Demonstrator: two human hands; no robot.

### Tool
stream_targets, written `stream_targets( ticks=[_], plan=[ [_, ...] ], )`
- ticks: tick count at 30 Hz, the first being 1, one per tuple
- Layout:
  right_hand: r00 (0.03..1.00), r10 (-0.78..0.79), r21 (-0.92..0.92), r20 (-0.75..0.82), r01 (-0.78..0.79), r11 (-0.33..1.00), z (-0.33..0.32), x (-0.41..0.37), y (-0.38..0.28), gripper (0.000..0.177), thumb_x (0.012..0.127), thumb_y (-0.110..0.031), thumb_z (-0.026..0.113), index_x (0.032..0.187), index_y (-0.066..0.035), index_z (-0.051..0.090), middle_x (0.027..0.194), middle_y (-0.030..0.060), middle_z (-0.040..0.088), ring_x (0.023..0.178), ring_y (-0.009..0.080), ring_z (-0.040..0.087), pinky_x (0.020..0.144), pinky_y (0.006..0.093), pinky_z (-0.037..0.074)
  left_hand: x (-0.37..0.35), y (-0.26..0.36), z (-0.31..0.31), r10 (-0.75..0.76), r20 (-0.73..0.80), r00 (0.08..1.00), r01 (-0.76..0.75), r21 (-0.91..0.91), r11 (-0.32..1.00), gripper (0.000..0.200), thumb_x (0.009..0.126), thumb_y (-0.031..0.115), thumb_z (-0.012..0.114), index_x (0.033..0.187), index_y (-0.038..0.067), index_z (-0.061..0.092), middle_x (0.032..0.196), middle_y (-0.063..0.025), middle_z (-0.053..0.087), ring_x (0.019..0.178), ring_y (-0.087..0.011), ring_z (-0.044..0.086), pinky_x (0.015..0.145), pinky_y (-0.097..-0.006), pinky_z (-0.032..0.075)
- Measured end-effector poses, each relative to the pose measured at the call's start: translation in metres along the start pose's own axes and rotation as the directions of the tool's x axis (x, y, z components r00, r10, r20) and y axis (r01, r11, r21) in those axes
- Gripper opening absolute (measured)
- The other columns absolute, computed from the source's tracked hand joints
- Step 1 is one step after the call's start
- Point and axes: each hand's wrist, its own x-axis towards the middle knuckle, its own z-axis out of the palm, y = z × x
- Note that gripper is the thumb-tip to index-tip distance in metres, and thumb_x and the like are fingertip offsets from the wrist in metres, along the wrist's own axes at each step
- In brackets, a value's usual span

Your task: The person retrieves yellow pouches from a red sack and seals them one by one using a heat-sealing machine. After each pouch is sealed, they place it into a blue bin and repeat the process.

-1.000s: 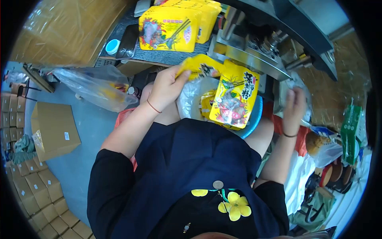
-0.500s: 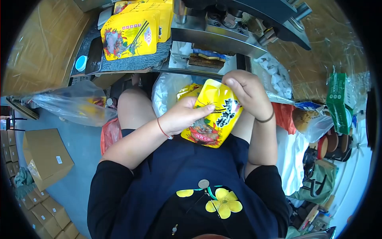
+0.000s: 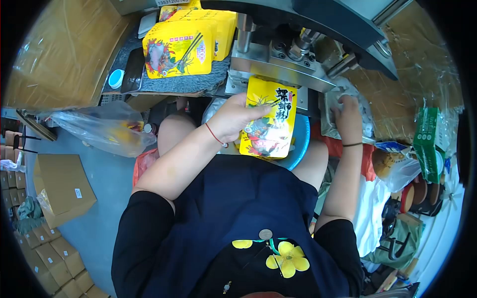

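Observation:
My left hand (image 3: 235,119) grips a yellow printed food pouch (image 3: 271,131) by its left edge, thumb across the front. The pouch stands nearly upright in front of the metal press (image 3: 280,67), its top overlapping the machine's lower part. My right hand (image 3: 349,119) is down at a tray of small white plastic pieces (image 3: 366,116) on the right. Its fingers are curled in among the pieces, and whatever lies between them is hidden. A blue basin (image 3: 304,144) with yellow pouches sits below the held one, partly covered by it.
A stack of yellow pouches (image 3: 179,52) lies on a grey cloth at the left, beside a dark phone (image 3: 133,69) and a light-blue cap (image 3: 116,78). A clear plastic bag (image 3: 102,129) hangs below. A green box (image 3: 428,144) stands at far right; cartons (image 3: 64,188) are on the floor.
My right hand has let go of the pouch and moved right to the tray of white pieces. My left hand has raised the pouch toward the press and turned it more upright.

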Motion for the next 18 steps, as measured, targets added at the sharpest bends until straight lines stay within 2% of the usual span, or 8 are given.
stream_targets(
  ticks=[2, 4, 5, 8, 9, 11, 14, 18],
  plan=[
    [0.985, -0.088, 0.054, -0.149, 0.097, 0.994, 0.011, -0.002, 0.02, 0.033, 0.081, -0.011, 0.075, 0.111, -0.005, 0.062, 0.106, 0.0229, 0.059, 0.102, 0.0432, 0.059, 0.088, 0.0485, 0.05, 0.001, 0.016, -0.033, 0.35, -0.265, 0.899, -0.171, 0.522, 0.835, 0.05, 0.093, 0.019, 0.071, 0.134, -0.003, 0.053, 0.127, -0.0201, 0.064, 0.114, -0.0265, 0.064, 0.095, -0.042, 0.053],
    [0.999, 0.035, 0.07, 0.024, -0.036, 0.997, 0.0, 0.0, 0.018, 0.031, 0.08, -0.01, 0.075, 0.108, -0.003, 0.064, 0.108, 0.0231, 0.059, 0.106, 0.0425, 0.057, 0.092, 0.0469, 0.047, -0.004, 0.051, -0.066, 0.82, -0.081, 0.567, -0.046, 0.99, 0.13, 0.062, 0.09, 0.028, 0.074, 0.139, 0.001, 0.048, 0.137, -0.0225, 0.055, 0.126, -0.0321, 0.056, 0.1, -0.0469, 0.047],
    [0.989, 0.099, 0.064, 0.11, -0.107, 0.992, -0.008, -0.002, 0.017, 0.03, 0.079, -0.009, 0.075, 0.106, -0.002, 0.064, 0.109, 0.0232, 0.06, 0.108, 0.0422, 0.056, 0.094, 0.0461, 0.046, -0.012, 0.07, -0.076, 0.879, 0.287, 0.381, 0.212, 0.898, -0.385, 0.069, 0.087, 0.033, 0.076, 0.142, 0.003, 0.046, 0.142, -0.0234, 0.05, 0.132, -0.0354, 0.05, 0.104, -0.0497, 0.043],
    [0.995, 0.104, 0.215, -0.005, -0.1, 0.971, -0.019, -0.009, 0.011, 0.022, 0.082, -0.008, 0.074, 0.102, -0.001, 0.067, 0.111, 0.023, 0.062, 0.095, 0.0398, 0.063, 0.085, 0.0438, 0.05, -0.044, 0.059, -0.103, 0.531, 0.254, 0.808, 0.139, 0.794, -0.591, 0.073, 0.084, 0.034, 0.077, 0.144, 0.007, 0.045, 0.149, -0.0221, 0.041, 0.138, -0.0382, 0.041, 0.109, -0.0541, 0.036],
    [0.99, 0.138, 0.289, -0.014, -0.128, 0.949, -0.022, -0.012, 0.006, 0.021, 0.083, -0.008, 0.073, 0.102, -0.001, 0.068, 0.111, 0.0223, 0.063, 0.092, 0.0387, 0.064, 0.083, 0.043, 0.051, -0.055, 0.054, -0.096, 0.45, 0.316, 0.836, 0.075, 0.745, -0.662, 0.064, 0.086, 0.03, 0.075, 0.142, 0.009, 0.051, 0.144, -0.0179, 0.051, 0.131, -0.0367, 0.05, 0.105, -0.0496, 0.041],
    [0.987, 0.159, 0.286, -0.015, -0.148, 0.947, -0.042, -0.015, -0.01, 0.02, 0.087, -0.009, 0.07, 0.105, -0.001, 0.068, 0.107, 0.0203, 0.065, 0.086, 0.0355, 0.066, 0.08, 0.0405, 0.052, -0.06, 0.041, -0.109, 0.534, 0.404, 0.742, -0.066, 0.838, -0.542, 0.046, 0.09, 0.022, 0.072, 0.132, 0.007, 0.062, 0.121, -0.0141, 0.067, 0.113, -0.0284, 0.064, 0.094, -0.0385, 0.05],
    [0.988, 0.001, 0.362, -0.153, 0.055, 0.931, -0.046, -0.018, -0.054, 0.018, 0.092, -0.009, 0.067, 0.108, 0.0, 0.067, 0.102, 0.0175, 0.067, 0.083, 0.031, 0.066, 0.076, 0.0375, 0.052, -0.064, 0.027, -0.079, 0.606, -0.2, 0.77, -0.22, 0.807, 0.547, 0.025, 0.092, 0.016, 0.072, 0.113, 0.002, 0.072, 0.093, -0.0102, 0.074, 0.086, -0.0169, 0.069, 0.078, -0.028, 0.052],
    [0.983, -0.17, 0.685, -0.075, 0.175, 0.707, -0.05, -0.02, -0.131, 0.014, 0.095, -0.011, 0.064, 0.104, -0.001, 0.067, 0.095, 0.0156, 0.068, 0.079, 0.0276, 0.064, 0.072, 0.0355, 0.051, -0.056, 0.011, -0.041, 0.344, -0.125, 0.931, -0.103, 0.812, 0.574, 0.022, 0.088, 0.018, 0.079, 0.098, -0.001, 0.075, 0.081, -0.0087, 0.073, 0.068, -0.0101, 0.065, 0.065, -0.026, 0.05]
  ],
)
